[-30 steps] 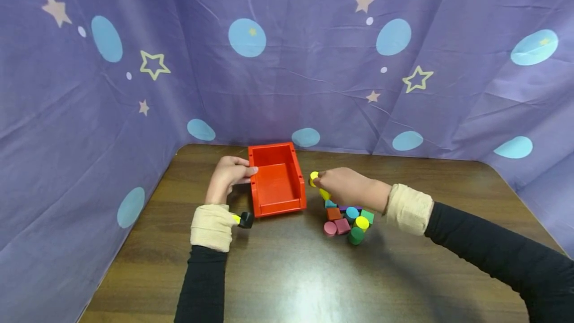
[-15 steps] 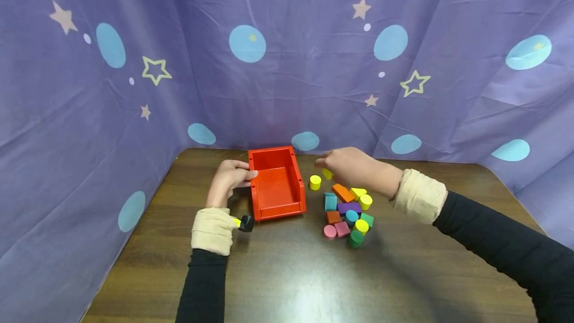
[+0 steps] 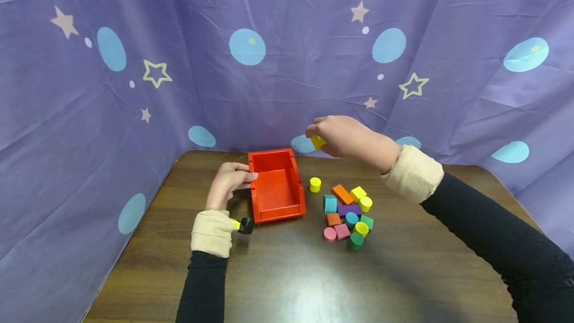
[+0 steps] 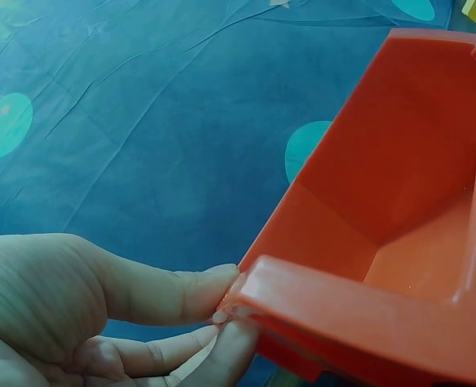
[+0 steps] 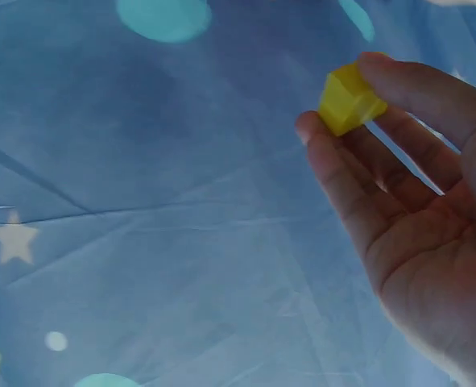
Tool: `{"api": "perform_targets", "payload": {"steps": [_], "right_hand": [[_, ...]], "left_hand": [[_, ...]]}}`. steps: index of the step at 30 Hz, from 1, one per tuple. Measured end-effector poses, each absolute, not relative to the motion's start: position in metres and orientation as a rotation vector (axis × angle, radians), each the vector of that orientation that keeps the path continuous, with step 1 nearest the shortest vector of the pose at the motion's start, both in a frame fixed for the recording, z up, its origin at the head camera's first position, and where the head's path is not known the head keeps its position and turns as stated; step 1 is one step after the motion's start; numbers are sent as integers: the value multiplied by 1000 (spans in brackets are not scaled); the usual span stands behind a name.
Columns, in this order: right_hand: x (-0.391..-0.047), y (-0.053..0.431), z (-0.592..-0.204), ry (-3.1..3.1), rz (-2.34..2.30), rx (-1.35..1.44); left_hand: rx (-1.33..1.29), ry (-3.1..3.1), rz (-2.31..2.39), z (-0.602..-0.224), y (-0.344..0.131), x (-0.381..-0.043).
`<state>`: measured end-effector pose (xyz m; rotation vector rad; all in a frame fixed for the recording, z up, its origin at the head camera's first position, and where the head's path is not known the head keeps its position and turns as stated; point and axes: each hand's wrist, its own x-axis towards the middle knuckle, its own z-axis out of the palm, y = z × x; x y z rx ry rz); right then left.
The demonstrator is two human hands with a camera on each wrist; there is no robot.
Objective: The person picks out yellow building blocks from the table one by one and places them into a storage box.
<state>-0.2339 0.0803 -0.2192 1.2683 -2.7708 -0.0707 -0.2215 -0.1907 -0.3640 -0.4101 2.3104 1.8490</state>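
Note:
My left hand [image 3: 228,183] pinches the left rim of a red plastic bin [image 3: 278,212] on the table, thumb over the edge and fingers beneath, as the left wrist view also shows. The inside of the bin visible from above holds nothing. Raised above the table's back edge, my right hand [image 3: 343,136] pinches a small yellow block [image 5: 350,101] between thumb and fingertips. That block has flat, angled faces. Right of the bin stands a yellow cylinder [image 3: 315,185], apart from the other blocks.
Several coloured blocks cluster right of the bin, among them an orange block [image 3: 343,194], a purple block [image 3: 349,210], a pink cylinder [image 3: 329,234] and a green cylinder [image 3: 356,241]. A purple patterned curtain [image 3: 287,83] rises behind the wooden table [image 3: 278,268].
My right hand has lifted off the block cluster with the yellow block, moving up and toward the back. The left hand keeps its hold on the bin, which stays in place.

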Motion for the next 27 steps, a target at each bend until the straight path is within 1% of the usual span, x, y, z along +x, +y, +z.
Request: {"api": "perform_targets", "payload": {"steps": [7, 15, 27], "right_hand": [[-239, 58, -196, -2790, 41, 1270], [-242, 25, -179, -2838, 117, 1323], [-254, -16, -178, -2945, 232, 1377]], "left_hand": [[-411, 2290, 1849, -366, -191, -220], [-411, 2323, 1855, -364, -191, -221], [-400, 2304, 1884, -366, -193, -223]]}}
